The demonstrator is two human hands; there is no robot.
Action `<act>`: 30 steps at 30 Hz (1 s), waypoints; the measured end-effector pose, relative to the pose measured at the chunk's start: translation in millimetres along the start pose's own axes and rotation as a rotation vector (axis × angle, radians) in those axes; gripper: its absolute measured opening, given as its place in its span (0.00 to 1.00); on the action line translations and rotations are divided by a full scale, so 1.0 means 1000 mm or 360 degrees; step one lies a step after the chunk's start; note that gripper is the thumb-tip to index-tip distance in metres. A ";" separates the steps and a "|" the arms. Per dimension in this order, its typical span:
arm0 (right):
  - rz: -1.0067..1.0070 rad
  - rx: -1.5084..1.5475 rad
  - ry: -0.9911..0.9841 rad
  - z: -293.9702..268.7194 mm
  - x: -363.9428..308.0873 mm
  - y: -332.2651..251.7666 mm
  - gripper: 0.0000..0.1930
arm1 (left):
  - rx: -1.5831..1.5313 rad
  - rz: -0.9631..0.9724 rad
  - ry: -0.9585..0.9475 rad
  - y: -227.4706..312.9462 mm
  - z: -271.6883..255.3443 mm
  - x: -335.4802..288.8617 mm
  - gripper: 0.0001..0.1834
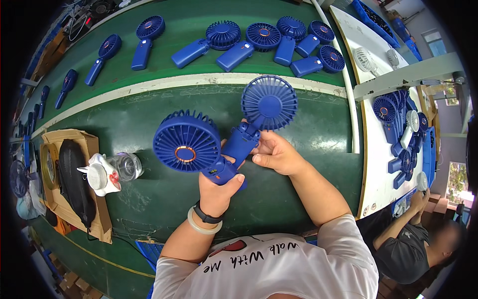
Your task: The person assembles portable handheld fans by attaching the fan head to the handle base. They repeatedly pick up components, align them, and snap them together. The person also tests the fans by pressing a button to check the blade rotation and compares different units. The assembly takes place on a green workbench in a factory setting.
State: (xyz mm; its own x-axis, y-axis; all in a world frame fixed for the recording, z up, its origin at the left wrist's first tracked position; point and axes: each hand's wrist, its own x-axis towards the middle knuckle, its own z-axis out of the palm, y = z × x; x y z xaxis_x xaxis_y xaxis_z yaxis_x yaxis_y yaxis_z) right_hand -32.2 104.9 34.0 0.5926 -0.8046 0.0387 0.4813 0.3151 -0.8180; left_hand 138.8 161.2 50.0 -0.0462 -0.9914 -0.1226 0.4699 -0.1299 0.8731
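Note:
My left hand (219, 192) is wrapped round the handle of a dark blue handheld fan (204, 134). That fan's round grille faces up, with an orange ring at its centre and a small lit display on the handle. Just right of it, a second blue handheld fan (241, 144) is tilted up and away, its round head showing a plain blue hub. My right hand (279, 154) grips the second fan's handle from the right side, thumb toward me; its other fingers are partly hidden behind the handle. The two handles cross close together, and I cannot tell whether they touch.
Several blue fans (222, 35) lie on the green belt (174, 70) beyond the white rail (149, 87). At left are a cardboard tray (102, 219) with a black pouch and a clear jar (130, 167). A white side table (371, 189) holds more fans; a co-worker (408, 244) sits there.

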 end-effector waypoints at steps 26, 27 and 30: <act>0.0029 -0.0162 0.0501 -0.005 0.003 -0.011 0.25 | -0.0264 -0.0311 0.0061 0.006 -0.004 0.002 0.18; 0.0035 -0.0200 0.0506 -0.008 0.003 -0.012 0.25 | -0.0236 -0.0281 0.0056 0.005 -0.003 0.003 0.18; 0.0018 -0.0092 0.0578 -0.006 0.003 -0.013 0.24 | -0.0150 -0.0199 0.0045 0.002 -0.002 0.001 0.20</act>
State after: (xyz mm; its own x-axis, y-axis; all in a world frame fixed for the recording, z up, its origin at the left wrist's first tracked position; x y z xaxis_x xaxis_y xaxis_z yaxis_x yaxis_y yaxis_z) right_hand -40.6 95.5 41.4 0.3250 -0.9307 -0.1682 0.4324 0.3043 -0.8488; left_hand 141.7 159.9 50.5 -0.0850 -0.9666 -0.2419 0.5427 -0.2485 0.8023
